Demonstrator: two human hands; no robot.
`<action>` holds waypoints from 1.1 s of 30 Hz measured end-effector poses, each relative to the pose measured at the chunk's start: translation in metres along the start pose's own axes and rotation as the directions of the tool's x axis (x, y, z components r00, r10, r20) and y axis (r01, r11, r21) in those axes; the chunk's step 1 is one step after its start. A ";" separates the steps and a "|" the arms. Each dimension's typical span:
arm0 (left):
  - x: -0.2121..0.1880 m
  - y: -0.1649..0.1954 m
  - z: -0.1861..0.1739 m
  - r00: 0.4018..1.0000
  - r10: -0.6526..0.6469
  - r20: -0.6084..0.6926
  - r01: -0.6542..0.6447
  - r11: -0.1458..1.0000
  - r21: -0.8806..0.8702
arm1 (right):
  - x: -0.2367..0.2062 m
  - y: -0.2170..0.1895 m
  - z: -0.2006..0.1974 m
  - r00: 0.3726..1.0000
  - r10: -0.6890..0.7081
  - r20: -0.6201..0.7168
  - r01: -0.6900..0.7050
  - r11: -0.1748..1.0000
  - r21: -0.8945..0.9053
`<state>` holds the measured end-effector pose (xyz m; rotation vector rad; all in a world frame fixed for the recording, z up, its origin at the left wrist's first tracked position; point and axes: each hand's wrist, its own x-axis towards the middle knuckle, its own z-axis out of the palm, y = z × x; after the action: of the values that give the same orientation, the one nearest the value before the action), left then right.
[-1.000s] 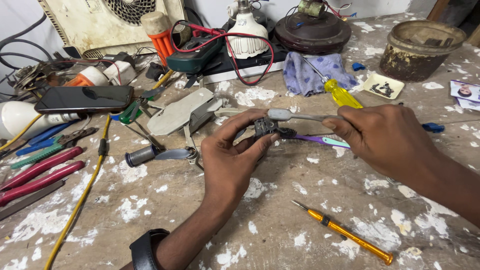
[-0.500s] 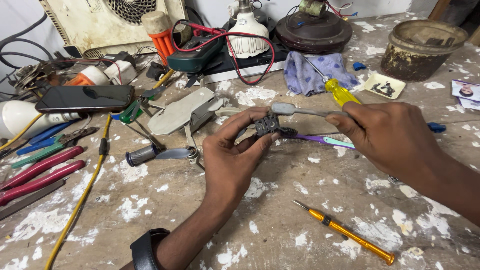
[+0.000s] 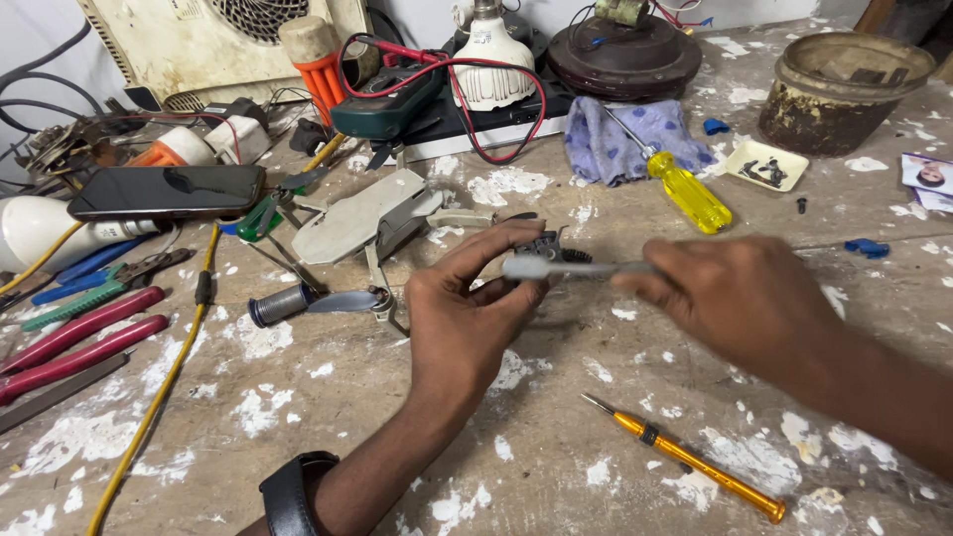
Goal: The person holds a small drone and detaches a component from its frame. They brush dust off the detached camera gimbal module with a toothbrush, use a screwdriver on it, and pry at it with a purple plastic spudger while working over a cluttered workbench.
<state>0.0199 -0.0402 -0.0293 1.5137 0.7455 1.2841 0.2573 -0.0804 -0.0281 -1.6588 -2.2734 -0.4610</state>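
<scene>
My left hand [image 3: 467, 308] pinches a small dark motor part [image 3: 544, 246] between thumb and fingers, just above the paint-spattered workbench [image 3: 328, 427]. My right hand [image 3: 740, 298], blurred by motion, holds a grey propeller blade [image 3: 561, 268] by one end, its tip lying against the motor part. The grey drone body [image 3: 367, 213] with folded arms lies on the bench just left of my left hand, and another propeller arm [image 3: 342, 301] rests below it.
An orange screwdriver [image 3: 685, 459] lies in front of my right hand, a yellow-handled one [image 3: 687, 191] on a blue cloth [image 3: 620, 139] behind. A phone [image 3: 164, 191], red-handled pliers [image 3: 79, 337], a multimeter [image 3: 387, 99] with red leads, and a rusty bowl [image 3: 844, 89] crowd the far edge.
My right hand slid left and lower, swinging the grey blade from above the motor part down across its front. My left hand stayed in place, holding the part.
</scene>
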 end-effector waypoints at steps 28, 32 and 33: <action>-0.004 0.004 0.010 0.986 0.056 0.159 -0.080 0.986 0.148 | 0.002 0.061 -0.004 0.944 -0.258 -0.205 0.223 0.959 -0.176; -0.004 0.003 0.009 0.993 -0.011 0.120 0.009 1.000 0.013 | 0.004 0.073 -0.007 0.977 -0.184 -0.107 0.157 0.961 -0.226; -0.003 0.003 0.009 0.994 -0.026 0.106 0.029 0.999 -0.029 | 0.005 0.075 -0.009 0.984 -0.151 -0.090 0.126 0.962 -0.243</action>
<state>0.0276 -0.0467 -0.0274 1.5288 0.6731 1.1804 0.3276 -0.0585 -0.0115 -1.5400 -2.3384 -0.8641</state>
